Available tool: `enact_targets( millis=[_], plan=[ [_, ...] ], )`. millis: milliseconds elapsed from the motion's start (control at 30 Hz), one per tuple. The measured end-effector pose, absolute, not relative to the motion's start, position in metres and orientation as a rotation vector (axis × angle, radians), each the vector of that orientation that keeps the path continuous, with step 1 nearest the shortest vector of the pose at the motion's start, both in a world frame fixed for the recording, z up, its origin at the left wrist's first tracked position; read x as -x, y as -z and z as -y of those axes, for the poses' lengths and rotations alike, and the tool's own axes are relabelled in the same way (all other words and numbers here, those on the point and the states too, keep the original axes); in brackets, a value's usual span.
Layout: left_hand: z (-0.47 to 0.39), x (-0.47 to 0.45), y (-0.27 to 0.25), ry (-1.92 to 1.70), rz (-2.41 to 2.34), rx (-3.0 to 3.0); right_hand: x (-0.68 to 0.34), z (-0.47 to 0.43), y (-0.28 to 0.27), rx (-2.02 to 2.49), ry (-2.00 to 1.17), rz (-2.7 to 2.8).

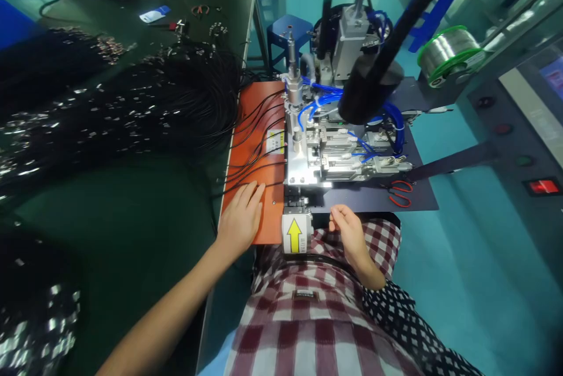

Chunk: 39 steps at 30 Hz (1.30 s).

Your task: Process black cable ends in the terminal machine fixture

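My left hand point(240, 217) lies over the orange plate point(269, 220), fingers stretched forward beside the nearest black cables point(246, 168). These thin cables run across the plate into the left side of a metal clamping machine point(303, 170); whether my fingertips touch one is unclear. Above my lap, just right of the white cylinder with a yellow arrow point(295, 234), hovers my right hand point(349, 232). Its fingers are curled and pinched together, and anything between the tips is too small to make out.
A large bundle of black cables point(189, 100) covers the table on the left. Red-handled pliers point(400, 193) lie on the dark base plate. A solder wire spool point(453, 56) and a dark lamp-like head point(372, 88) stand over the machine's right side.
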<state>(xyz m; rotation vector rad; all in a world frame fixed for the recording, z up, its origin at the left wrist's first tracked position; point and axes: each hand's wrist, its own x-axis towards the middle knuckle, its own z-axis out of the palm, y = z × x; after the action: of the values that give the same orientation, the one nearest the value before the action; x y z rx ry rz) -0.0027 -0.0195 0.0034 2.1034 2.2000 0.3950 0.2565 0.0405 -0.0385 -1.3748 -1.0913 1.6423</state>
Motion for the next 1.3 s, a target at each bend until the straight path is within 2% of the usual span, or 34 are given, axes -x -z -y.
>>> enact_targets(
  millis=[100,200,267,367,433,700,833,1067,1167,1300],
  plan=[
    [0.007,0.021,-0.025,-0.457,-2.087,-2.093,-0.260,-0.039,0.036,1.380,-1.641,1.103],
    [0.021,0.038,-0.053,-0.414,-1.730,-2.141,-0.268,-0.040,0.030,1.397,-1.647,1.093],
    [0.041,0.039,-0.064,-0.074,-1.467,-2.241,-0.273,-0.041,0.025,1.393,-1.637,1.112],
    [0.069,0.032,-0.063,0.461,-1.482,-2.490,-0.278,-0.042,0.018,1.369,-1.618,1.102],
    [0.079,0.029,-0.057,0.630,-1.439,-2.633,-0.279,-0.043,0.013,1.355,-1.619,1.085],
    [0.077,0.040,-0.059,0.690,-1.354,-2.712,-0.275,-0.039,-0.003,1.305,-1.671,1.163],
    [0.068,0.051,-0.075,0.475,-1.363,-2.592,-0.272,-0.037,-0.009,1.286,-1.676,1.195],
    [0.054,0.071,-0.112,-0.411,-1.746,-2.307,-0.253,-0.031,-0.028,1.220,-1.803,1.292],
    [0.054,0.065,-0.094,-0.519,-1.817,-2.280,-0.240,-0.026,-0.028,1.080,-1.922,1.311],
    [0.055,0.047,-0.065,-0.475,-1.747,-2.360,-0.229,-0.020,-0.028,0.914,-1.969,1.142]
  ],
)
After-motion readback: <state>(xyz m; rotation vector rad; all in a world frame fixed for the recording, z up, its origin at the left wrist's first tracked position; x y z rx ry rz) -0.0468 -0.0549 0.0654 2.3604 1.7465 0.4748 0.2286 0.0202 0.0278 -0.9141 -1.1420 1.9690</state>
